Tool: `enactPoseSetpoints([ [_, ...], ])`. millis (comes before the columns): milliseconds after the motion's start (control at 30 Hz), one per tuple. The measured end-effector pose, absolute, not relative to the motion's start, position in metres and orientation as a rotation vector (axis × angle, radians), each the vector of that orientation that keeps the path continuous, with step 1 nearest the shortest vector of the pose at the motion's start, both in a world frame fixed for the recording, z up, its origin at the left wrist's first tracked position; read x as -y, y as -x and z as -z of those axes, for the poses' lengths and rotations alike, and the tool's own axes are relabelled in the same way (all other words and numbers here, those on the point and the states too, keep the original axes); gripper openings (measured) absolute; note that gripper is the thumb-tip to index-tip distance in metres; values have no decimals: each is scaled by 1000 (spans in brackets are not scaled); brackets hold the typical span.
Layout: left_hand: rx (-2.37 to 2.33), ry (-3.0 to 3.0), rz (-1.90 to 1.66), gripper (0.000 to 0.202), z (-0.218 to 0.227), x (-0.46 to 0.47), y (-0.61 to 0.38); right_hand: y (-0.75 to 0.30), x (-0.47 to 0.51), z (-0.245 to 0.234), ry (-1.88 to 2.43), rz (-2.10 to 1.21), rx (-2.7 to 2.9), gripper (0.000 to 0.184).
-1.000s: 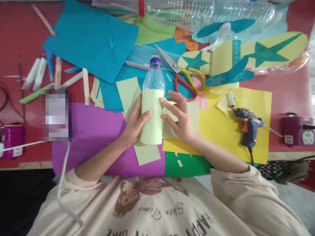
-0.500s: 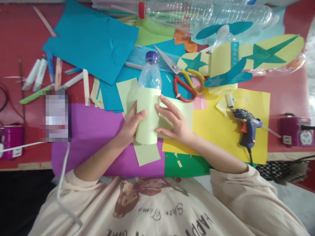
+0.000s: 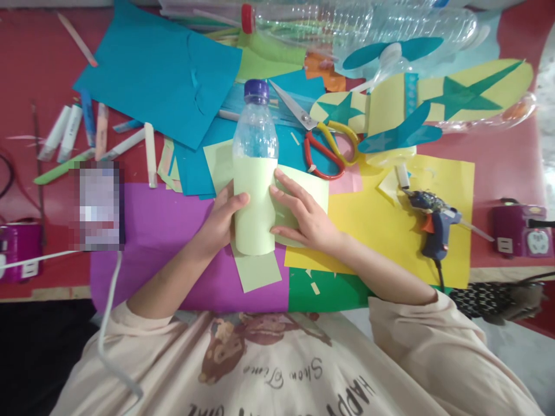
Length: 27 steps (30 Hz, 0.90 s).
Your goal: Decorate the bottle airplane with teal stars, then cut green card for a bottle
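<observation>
A clear plastic bottle (image 3: 255, 133) with a purple cap lies on the table, its body wrapped in pale green paper (image 3: 254, 208). My left hand (image 3: 221, 222) grips the wrapped bottle from the left, thumb on top. My right hand (image 3: 301, 214) lies with fingers stretched out on the loose end of the green paper, pressing it flat beside the bottle. More pale green strips lie under and below the bottle.
Red-and-yellow scissors (image 3: 323, 144) lie just behind my right hand. A blue glue gun (image 3: 431, 222) rests on yellow paper (image 3: 390, 231) at right. Teal sheets (image 3: 160, 69), markers (image 3: 65, 130), big clear bottles (image 3: 359, 23) and a paper-covered plane model (image 3: 416, 104) crowd the back. Purple paper (image 3: 165, 231) lies at left.
The bottle and both hands have shifted left and slightly away from me, with the paper rolling further round the bottle. My right fingers now lie flatter on the paper.
</observation>
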<state>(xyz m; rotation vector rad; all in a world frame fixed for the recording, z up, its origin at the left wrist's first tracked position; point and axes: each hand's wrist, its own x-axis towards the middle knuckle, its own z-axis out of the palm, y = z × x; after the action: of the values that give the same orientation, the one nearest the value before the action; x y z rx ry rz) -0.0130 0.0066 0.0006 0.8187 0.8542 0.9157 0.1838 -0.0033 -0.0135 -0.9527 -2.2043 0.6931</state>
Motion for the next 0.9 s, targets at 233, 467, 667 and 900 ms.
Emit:
enactPoseSetpoints([
  [233,-934,-847,-982,63,5,-9,14,-181,7,20,899,-596,2218,73],
  [467,-914,-812,-1010,65,12,-3,14,-176,16,13,867,-546,2181,70],
  [667,-829,-732,-860,66,15,-2,12,-173,26,7,864,-614,2143,75],
  [900,-827,-746,-830,66,19,-7,15,-175,24,11,964,-630,2151,68],
])
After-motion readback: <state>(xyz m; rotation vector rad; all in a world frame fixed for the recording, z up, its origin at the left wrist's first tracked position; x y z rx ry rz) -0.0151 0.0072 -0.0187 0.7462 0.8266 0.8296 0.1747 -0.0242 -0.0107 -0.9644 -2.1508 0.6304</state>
